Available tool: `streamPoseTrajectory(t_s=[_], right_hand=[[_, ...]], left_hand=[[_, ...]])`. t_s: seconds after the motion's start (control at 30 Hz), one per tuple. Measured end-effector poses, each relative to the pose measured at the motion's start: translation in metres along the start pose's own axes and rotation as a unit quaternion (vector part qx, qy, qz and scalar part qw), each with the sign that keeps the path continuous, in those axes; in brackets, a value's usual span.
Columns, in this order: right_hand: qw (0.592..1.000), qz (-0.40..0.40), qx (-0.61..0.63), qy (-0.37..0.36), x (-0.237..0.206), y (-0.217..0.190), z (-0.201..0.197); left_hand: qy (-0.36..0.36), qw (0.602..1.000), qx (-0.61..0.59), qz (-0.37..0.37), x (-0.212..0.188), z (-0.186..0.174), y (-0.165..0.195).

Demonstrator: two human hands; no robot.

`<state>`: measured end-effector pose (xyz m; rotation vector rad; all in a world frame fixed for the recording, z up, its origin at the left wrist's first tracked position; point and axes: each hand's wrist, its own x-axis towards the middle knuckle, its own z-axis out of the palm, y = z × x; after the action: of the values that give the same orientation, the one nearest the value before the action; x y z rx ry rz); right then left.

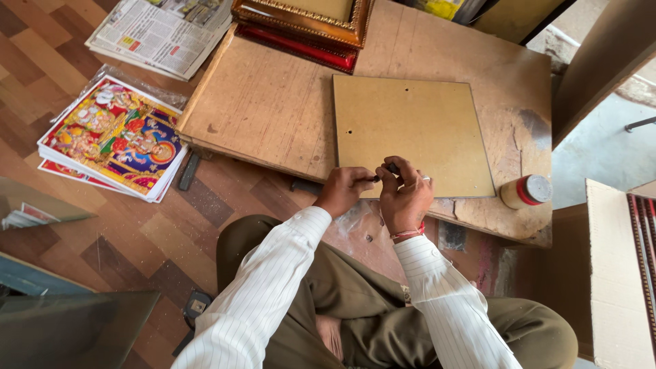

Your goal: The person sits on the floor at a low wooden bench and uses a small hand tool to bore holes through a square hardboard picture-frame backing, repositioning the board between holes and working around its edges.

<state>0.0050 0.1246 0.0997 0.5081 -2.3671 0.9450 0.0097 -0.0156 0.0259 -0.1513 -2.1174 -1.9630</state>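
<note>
I'm over the low wooden bench [273, 102] now, both hands meeting at the near edge of the tan backing board [410, 137]. My left hand [344, 190] has its fingers pinched on a small dark piece [373, 179], too small to tell what it is. My right hand [404, 198] is curled, fingers pressed round a dark stubby tool [393, 167] at the board's rim. The board lies flat, directly under and ahead of my fingertips, touching them at its near edge. The risk as I judge it: the piece is tiny, so a loose pinch could drop it to the floor, and pressure at the edge might skid the board toward the red-capped bottle [526, 191] standing just beside its corner. Stacked colourful prints [113, 137] sit well apart on the left.
</note>
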Motion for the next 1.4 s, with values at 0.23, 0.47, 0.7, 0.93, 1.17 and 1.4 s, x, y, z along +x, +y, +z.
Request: streamPoseTrajectory(t_s=[0.23, 0.47, 0.7, 0.93, 1.17, 1.4], right_hand=[[0.89, 0.249, 0.37, 0.097, -0.05, 0.075, -0.035], [0.75, 0.541, 0.381, 0.018, -0.064, 0.113, -0.01], [0.796, 0.486, 0.356, 0.058, -0.048, 0.128, -0.002], [0.87, 0.409, 0.262, -0.085, 0.0, 0.236, -0.028], [0.975, 0.21, 0.044, -0.051, 0.035, 0.225, -0.053], [0.954, 0.103, -0.005, -0.28, -0.115, 0.102, -0.043]], left_hand=[[0.325, 0.945, 0.024, -0.038, 0.037, -0.048, -0.008], [0.221, 0.959, 0.024, -0.178, 0.079, -0.048, -0.011], [0.154, 0.944, -0.162, -0.243, 0.054, -0.037, 0.0], [0.167, 0.879, -0.28, -0.347, -0.029, 0.036, -0.01], [0.104, 0.846, -0.355, -0.384, -0.022, 0.078, -0.039], [0.108, 0.83, -0.41, -0.363, -0.016, 0.084, -0.052]])
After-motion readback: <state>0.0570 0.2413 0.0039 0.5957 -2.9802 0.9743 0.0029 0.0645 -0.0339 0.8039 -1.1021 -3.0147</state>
